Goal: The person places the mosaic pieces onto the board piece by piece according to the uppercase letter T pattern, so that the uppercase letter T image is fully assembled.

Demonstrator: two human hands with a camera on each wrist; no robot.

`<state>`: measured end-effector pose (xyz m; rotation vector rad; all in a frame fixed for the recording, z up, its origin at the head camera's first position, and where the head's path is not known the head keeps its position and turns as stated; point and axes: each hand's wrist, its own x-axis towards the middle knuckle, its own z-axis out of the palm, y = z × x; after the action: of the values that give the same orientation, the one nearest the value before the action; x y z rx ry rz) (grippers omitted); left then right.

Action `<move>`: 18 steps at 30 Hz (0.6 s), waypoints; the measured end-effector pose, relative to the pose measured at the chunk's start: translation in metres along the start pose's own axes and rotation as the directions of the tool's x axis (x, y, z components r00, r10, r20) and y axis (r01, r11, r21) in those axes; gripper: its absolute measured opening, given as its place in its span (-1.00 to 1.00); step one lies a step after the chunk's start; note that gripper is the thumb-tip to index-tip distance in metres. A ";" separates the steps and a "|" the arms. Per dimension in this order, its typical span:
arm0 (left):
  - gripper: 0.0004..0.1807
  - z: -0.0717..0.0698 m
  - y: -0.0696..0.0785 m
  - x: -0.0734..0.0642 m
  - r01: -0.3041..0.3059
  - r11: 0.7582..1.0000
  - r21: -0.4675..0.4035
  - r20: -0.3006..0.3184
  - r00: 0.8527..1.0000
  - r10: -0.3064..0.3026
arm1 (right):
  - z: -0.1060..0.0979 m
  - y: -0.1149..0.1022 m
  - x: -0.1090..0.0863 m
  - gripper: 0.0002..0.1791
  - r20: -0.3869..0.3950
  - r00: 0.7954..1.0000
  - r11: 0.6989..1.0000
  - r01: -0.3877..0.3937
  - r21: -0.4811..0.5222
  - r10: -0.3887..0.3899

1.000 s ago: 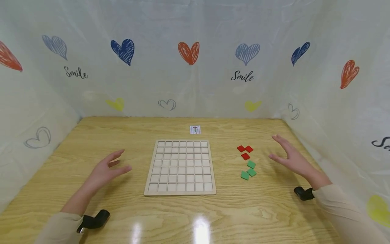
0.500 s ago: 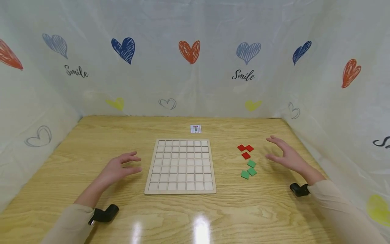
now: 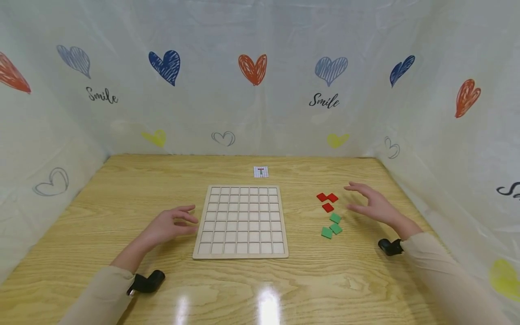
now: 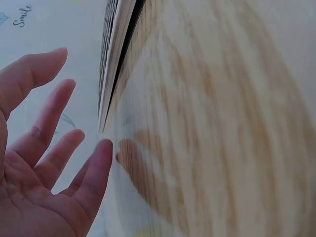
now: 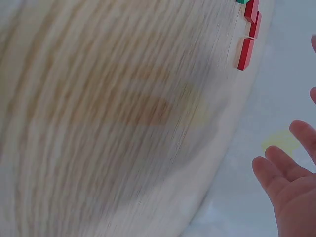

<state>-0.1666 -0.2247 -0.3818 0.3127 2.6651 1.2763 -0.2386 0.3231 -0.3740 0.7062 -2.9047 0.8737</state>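
Note:
A square wooden board (image 3: 240, 256) with a grid of shallow square cells lies mid-table, its cells bare. My left hand (image 3: 164, 227) hovers at its left edge with fingers loosely extended, holding nothing; the left wrist view shows the board's edge (image 4: 118, 54) just beyond the fingertips. To the right of the board lie three red square tiles (image 3: 327, 207) and, nearer me, three green square tiles (image 3: 327, 233). Just right of the tiles my right hand (image 3: 374, 206) hangs above the table, its fingers spread and nothing in them. In the right wrist view, red tiles (image 5: 245, 53) appear past the fingers.
Behind the board lies a small printed card (image 3: 261, 172) with a gridded T-shaped pattern in red and green. White curtains (image 3: 284, 122) printed with hearts and "Smile" enclose the back and sides of the wooden table (image 3: 227, 293).
My left hand has moved right, up to the board's left edge. My right hand has drifted left toward the tiles. Board, tiles and card stay put.

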 end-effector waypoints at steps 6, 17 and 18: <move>-0.74 0.003 0.000 0.004 0.018 1.000 0.001 0.039 0.999 -0.018 | 0.003 0.001 0.006 -0.45 0.009 1.000 1.000 0.026 -0.002 -0.026; -0.79 0.005 0.002 0.008 0.007 1.000 -0.011 0.084 0.996 -0.006 | 0.006 0.002 0.014 -0.54 0.032 0.999 0.998 0.044 -0.036 -0.043; -0.79 0.006 0.001 0.009 0.006 1.000 -0.012 0.086 0.996 -0.005 | 0.007 0.002 0.015 -0.54 0.036 0.999 0.998 0.042 -0.040 -0.040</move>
<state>-0.1735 -0.2176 -0.3849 0.3507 2.5832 1.2481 -0.2524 0.3151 -0.3785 0.7826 -2.9183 0.8033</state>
